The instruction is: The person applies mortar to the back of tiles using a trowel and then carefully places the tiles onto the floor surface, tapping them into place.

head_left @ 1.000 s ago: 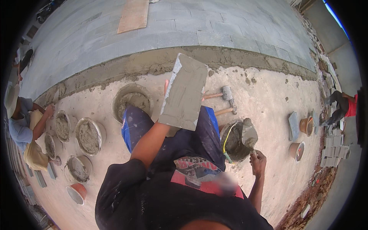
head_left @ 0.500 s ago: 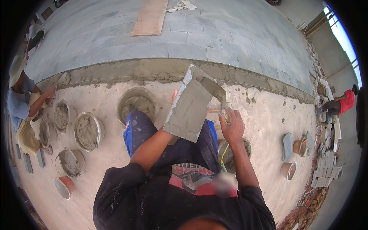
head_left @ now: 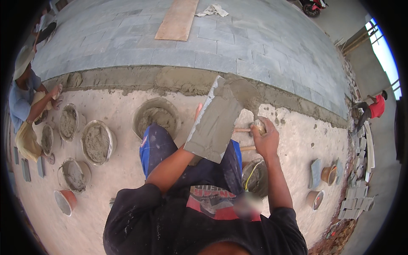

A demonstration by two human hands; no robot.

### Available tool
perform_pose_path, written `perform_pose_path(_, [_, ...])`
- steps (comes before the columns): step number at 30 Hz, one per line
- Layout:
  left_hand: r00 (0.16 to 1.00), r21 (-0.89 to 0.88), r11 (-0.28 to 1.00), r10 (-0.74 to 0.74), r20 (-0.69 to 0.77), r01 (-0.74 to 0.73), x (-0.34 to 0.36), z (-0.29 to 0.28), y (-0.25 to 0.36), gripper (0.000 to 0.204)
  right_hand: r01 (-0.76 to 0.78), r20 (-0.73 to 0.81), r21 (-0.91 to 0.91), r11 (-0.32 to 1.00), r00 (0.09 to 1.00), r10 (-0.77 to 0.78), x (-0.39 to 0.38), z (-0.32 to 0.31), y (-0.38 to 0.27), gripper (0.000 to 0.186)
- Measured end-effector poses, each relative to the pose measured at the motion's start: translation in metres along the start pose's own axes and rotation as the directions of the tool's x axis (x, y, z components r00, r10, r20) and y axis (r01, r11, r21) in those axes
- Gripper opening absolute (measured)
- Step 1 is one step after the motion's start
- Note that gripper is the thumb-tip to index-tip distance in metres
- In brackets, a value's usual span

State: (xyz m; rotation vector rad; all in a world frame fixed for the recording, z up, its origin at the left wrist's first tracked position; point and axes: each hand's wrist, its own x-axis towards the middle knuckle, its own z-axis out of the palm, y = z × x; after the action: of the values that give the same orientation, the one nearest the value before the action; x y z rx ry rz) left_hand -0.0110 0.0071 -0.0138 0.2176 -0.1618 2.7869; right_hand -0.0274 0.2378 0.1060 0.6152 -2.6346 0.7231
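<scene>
My left hand [head_left: 198, 111] holds a rectangular grey tile [head_left: 214, 125] from beneath, its fingers showing at the tile's left edge and the rest hidden under it. Wet mortar coats the tile's upper face. In my right hand [head_left: 267, 138] is a trowel [head_left: 246, 94], gripped by its handle. Its mortar-smeared blade lies at the tile's far right corner; I cannot tell whether it touches. Beyond the tile runs a bed of grey mortar [head_left: 178, 78] beside laid paving. Wooden handles [head_left: 248, 148] show beneath my right wrist.
A mortar bucket [head_left: 178, 123] stands by my left knee, another [head_left: 265, 187] under my right forearm. Several more buckets [head_left: 112, 142] stand left, near a crouching co-worker [head_left: 21, 100]. A plank [head_left: 176, 21] and cloth [head_left: 212, 10] lie on the paving. Stacked tiles [head_left: 355, 204] and a red-shirted person [head_left: 377, 106] are right.
The trowel blade has swung outward toward the tile's far right corner, and my right hand has shifted slightly right. The tile has turned slightly and moved right. The view has shifted a little.
</scene>
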Motion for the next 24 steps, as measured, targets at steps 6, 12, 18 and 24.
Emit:
perform_pose_path(6, [0.99,0.143,0.989,0.058,-0.131,-0.039,-0.008,0.002,0.005,0.09,-0.479,0.591,0.24,0.844,0.762,0.265,0.027,-0.022,-0.005,0.039])
perform_pose_path(12, [0.998,0.057,0.998,-0.001,-0.06,0.004,0.001,0.002,0.003,0.092,0.2,0.328,0.05,0.978,0.922,-0.205,0.044,0.003,0.04,0.044])
perform_pose_path(18, [0.998,0.176,0.983,0.052,-0.036,-0.045,-0.006,-0.004,0.005,0.088,-0.729,0.861,0.223,0.647,0.459,0.22,0.061,-0.015,0.021,0.022])
perform_pose_path(24, [0.968,0.204,0.971,0.165,-0.19,-0.126,-0.004,-0.004,0.014,0.084,-0.749,0.916,0.243,0.616,0.386,0.107,0.032,-0.018,-0.002,0.024])
